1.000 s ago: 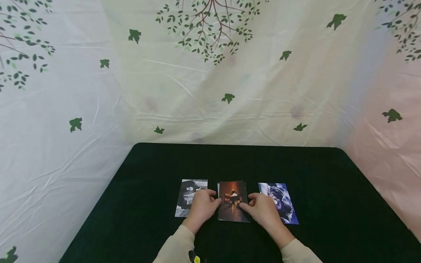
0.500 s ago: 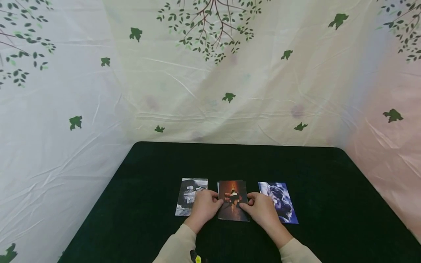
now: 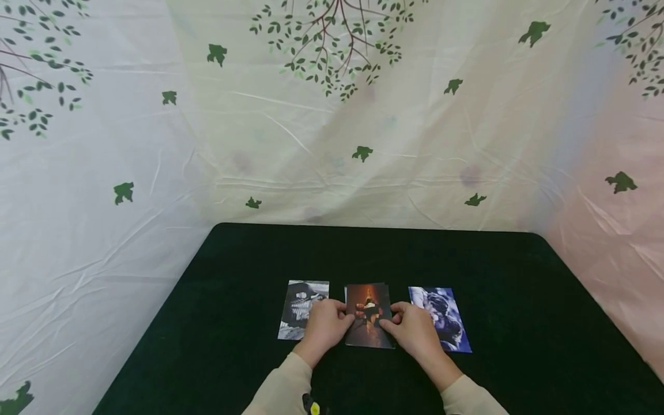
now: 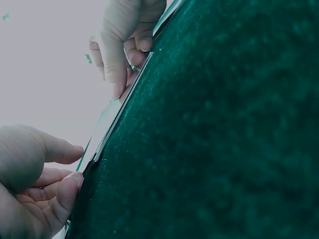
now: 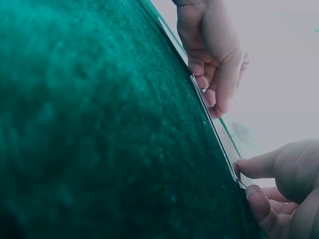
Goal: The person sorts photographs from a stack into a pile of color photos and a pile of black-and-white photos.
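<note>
In the head view, a small stack of photo cards (image 3: pixel 367 333) lies on the dark green table, its top card showing a figure against an orange-brown glow. My left hand (image 3: pixel 325 324) grips the stack's left edge, thumb on top. At the opposite edge my right hand (image 3: pixel 417 329) pinches the stack between thumb and fingers. The left wrist view shows the thin layered edge of the stack (image 4: pixel 124 104), low against the cloth. Under my left hand sits a partly covered black-and-white photo card (image 3: pixel 290 323). A blue-purple photo card (image 3: pixel 450 323) is partly behind my right hand.
The dark green cloth-covered table (image 3: pixel 249 253) has rounded far corners. Behind and beside it hangs pale fabric (image 3: pixel 311 132) printed with leaves and branches. A black band with a yellow spot (image 3: pixel 314 408) shows by the left sleeve.
My left thumb and fingers have shifted slightly right, further over the stack's left edge. The right hand and the side cards stay nearly still; the head view has tilted a little.
</note>
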Tool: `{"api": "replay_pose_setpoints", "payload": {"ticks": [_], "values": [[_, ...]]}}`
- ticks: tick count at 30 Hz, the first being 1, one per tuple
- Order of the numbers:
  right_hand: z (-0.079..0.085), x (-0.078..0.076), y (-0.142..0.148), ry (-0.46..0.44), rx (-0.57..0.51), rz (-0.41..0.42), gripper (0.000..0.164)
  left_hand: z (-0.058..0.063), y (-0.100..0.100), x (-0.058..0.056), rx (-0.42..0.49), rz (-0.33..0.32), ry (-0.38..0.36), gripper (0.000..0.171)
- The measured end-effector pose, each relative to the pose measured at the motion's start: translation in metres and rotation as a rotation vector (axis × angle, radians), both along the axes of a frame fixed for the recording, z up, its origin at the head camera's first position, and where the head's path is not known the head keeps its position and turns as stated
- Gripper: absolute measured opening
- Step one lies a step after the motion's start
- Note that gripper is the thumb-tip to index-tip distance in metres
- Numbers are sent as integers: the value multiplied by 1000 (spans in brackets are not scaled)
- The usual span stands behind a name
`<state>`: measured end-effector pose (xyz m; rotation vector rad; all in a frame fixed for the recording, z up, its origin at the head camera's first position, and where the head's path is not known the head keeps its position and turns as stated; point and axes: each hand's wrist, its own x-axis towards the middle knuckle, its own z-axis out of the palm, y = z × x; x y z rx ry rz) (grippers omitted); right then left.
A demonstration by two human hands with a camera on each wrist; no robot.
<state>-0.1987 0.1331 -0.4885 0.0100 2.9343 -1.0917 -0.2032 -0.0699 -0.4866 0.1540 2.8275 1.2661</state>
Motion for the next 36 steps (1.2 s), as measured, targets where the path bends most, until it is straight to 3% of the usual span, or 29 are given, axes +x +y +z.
{"api": "replay_pose_setpoints", "payload": {"ticks": [14,24,36], "values": [[0,0,2,6,-34,8,37,2,3,1,-4,-6,23,26],[0,0,2,1,-40,1,36,3,1,1,22,-22,-2,27],[1,0,1,30,-41,-5,31,3,0,1,6,3,64,23]]}}
